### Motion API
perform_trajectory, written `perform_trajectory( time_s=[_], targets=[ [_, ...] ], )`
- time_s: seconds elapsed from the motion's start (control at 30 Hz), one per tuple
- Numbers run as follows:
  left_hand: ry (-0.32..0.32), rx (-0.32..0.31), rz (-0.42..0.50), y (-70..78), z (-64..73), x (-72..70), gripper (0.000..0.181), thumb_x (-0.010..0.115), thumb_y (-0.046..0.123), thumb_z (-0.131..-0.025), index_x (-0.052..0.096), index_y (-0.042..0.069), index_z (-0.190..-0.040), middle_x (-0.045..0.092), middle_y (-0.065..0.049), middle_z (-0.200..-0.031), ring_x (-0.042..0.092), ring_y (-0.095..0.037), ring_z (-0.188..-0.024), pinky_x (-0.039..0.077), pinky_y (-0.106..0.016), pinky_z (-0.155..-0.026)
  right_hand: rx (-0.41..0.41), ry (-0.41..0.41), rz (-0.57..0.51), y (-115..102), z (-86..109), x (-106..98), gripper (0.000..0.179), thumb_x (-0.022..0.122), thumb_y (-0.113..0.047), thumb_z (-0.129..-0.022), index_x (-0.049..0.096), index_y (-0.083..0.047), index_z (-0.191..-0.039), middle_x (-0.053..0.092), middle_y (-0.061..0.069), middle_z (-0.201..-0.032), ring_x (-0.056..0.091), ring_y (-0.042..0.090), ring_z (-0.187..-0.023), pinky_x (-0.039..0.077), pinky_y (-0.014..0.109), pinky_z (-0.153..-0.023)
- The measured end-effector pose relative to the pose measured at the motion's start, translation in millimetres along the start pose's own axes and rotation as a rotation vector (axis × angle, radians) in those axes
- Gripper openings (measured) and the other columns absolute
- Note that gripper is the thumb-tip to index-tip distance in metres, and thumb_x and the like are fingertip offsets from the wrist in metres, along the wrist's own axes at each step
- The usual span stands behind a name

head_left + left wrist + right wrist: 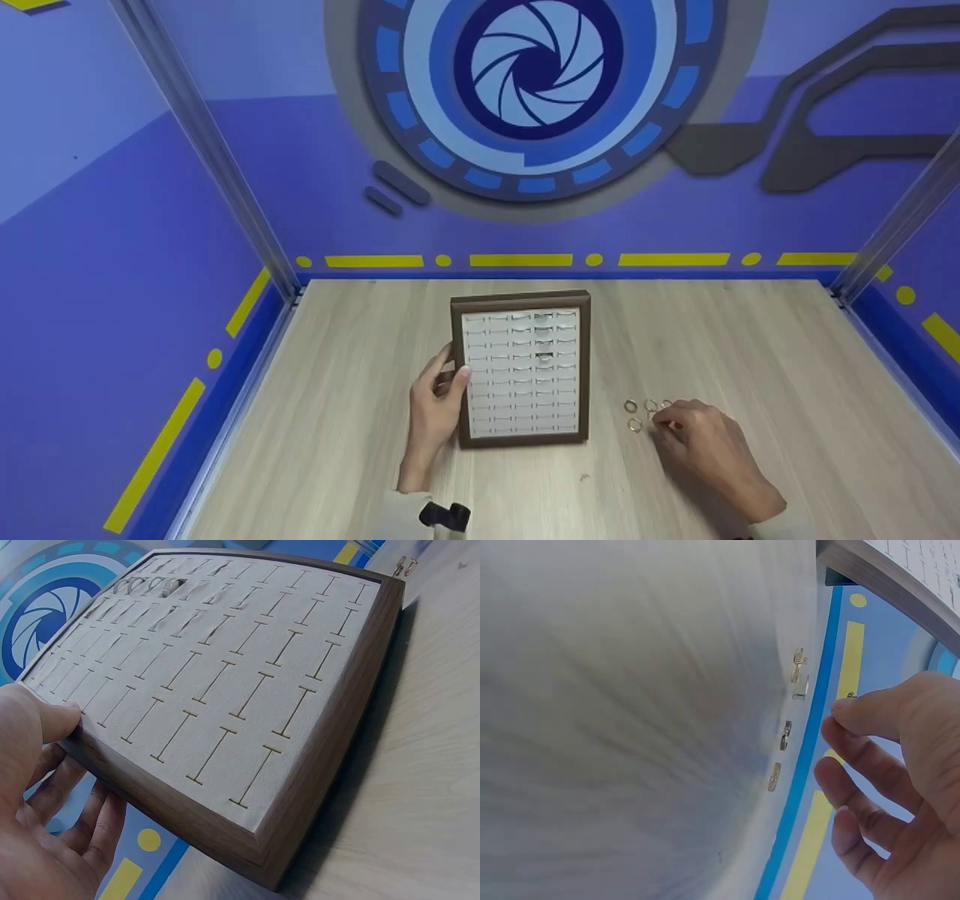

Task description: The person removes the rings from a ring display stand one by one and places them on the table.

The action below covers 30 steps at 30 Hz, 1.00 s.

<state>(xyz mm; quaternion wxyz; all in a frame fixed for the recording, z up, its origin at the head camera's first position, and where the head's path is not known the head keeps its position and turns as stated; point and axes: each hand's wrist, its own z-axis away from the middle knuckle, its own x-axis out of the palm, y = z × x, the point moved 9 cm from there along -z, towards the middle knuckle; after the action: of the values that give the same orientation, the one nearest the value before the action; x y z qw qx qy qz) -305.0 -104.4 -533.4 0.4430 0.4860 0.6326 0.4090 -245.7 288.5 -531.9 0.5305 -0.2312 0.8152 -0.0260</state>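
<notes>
My left hand grips the left side of a brown wooden ring display tray, thumb on the front edge and fingers behind. The tray is propped up, its white slotted face towards me. Several silver rings sit in one column of slots near its upper part. To the right, my right hand is low over the table with thumb and index finger together. A small ring shows at those fingertips, mostly hidden by them. Loose rings, among them a gold one, lie right by the fingers.
The pale wood table is bounded by a blue back wall with a round printed emblem and by side walls. A small mark shows on the table in front of the tray. A black band is on my left wrist.
</notes>
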Motion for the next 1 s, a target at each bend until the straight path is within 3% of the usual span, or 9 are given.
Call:
perform_trajectory(
  time_s=[0.43, 1.0],
  targets=[
    [-0.002, 0.007, 0.003, 1.1, -0.5, 0.1, 0.054, 0.07, 0.021, -0.105, 0.055, 0.009, -0.156, 0.065, -0.015, -0.145, 0.072, -0.022, -0.109, 0.059, -0.037, -0.096, 0.06, -0.128, -0.021, 13, -1.3, 16, 0.018, 0.089, -0.004, -0.083, 0.082, -0.021, -0.084, 0.064, -0.017, -0.079, 0.051, -0.003, -0.069, 0.05, 0.024, -0.061],
    [0.0, 0.015, -0.03, 3.0, 0.9, -0.9, 0.055, 0.071, 0.021, -0.105, 0.055, 0.01, -0.156, 0.066, -0.013, -0.143, 0.072, -0.02, -0.107, 0.059, -0.034, -0.094, 0.086, -0.169, -0.035, 18, -2.3, 25, 0.015, 0.087, -0.003, -0.086, 0.084, -0.017, -0.086, 0.064, -0.015, -0.077, 0.047, -0.001, -0.065, 0.045, 0.021, -0.058]
  ],
)
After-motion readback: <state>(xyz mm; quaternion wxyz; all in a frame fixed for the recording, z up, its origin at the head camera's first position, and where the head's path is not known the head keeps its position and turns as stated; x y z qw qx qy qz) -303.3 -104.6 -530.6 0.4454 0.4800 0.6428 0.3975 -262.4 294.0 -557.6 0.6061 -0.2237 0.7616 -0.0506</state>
